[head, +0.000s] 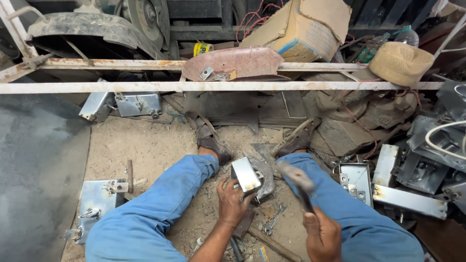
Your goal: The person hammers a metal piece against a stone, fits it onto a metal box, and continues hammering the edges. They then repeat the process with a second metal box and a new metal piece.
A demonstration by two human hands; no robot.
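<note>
A sandy, gritty floor (141, 145) is seen here, hemmed in on every side by scrap. Across the far side a rusty pale metal bar (204, 87) is laid left to right, with a torn cardboard box (306, 26) and a woven tan hat (400, 62) behind it. To the right, shiny sheet-metal boxes (407, 194) are piled close against the blue trouser leg (359, 213). To the left, a flat metal plate with latches (97, 199) is set on the sand, and beyond it a dark grey slab (39, 170) closes that edge.

Open room is found only in the sand patch between the knees and the bar, and left of the sandalled foot (208, 138).

Between the legs, a small bright metal piece (246, 173) is held tilted on a dark curved iron block (264, 182); the left hand (233, 201) is wrapped around its near end, fingers curled tight. The right hand (323, 237) is closed in a fist on the handle of a hammer (297, 180), whose blurred head is seen just right of the piece. A spanner (274, 219) is left lying near the wrists.
</note>
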